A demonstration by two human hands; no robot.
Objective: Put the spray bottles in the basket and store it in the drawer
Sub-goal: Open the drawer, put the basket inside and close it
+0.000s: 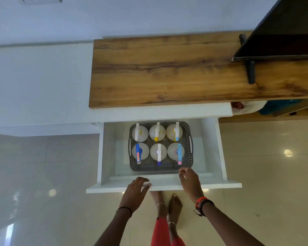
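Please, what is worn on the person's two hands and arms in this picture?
Neither arm has a sleeve. The left hand has a thin black band at the wrist. The right hand has red and black bands at the wrist and a pale metal ring on one finger.

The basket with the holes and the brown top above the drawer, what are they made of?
The basket looks like grey plastic with a dull finish: its walls have even rows of small holes and cut-out handles. The brown top looks like wood or a wood-print laminate, with dark grain streaks and knots. The picture doesn't show which.
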